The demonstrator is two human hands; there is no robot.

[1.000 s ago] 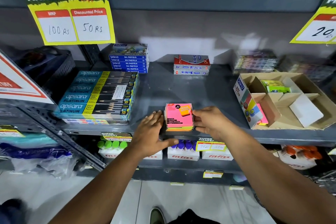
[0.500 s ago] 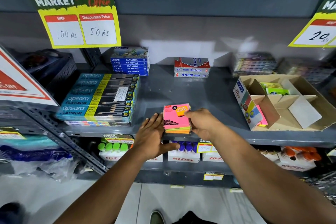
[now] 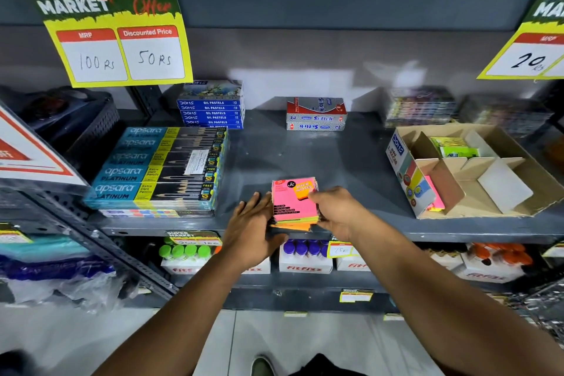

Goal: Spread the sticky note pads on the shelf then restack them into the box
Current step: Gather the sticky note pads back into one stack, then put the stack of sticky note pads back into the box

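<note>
A stack of sticky note pads (image 3: 293, 204), pink on top with orange and green below, sits at the front edge of the grey shelf (image 3: 345, 162). My left hand (image 3: 251, 229) presses flat against the stack's left side. My right hand (image 3: 334, 212) grips the stack's right side, thumb on the top pad. The open cardboard box (image 3: 476, 180) with dividers stands on the shelf to the right. It holds a green pad (image 3: 456, 148) in a back compartment and a pink pad (image 3: 435, 195) in the front left one.
Apsara pencil boxes (image 3: 158, 171) lie left of the stack. Oil pastel boxes (image 3: 211, 107) and a Siltick box (image 3: 316, 114) stand at the back. Price signs hang from the shelf above. Bottles in cartons fill the lower shelf.
Both hands have closed in tighter on the stack, and the pads have tilted and shifted slightly. The camera has dipped a little.
</note>
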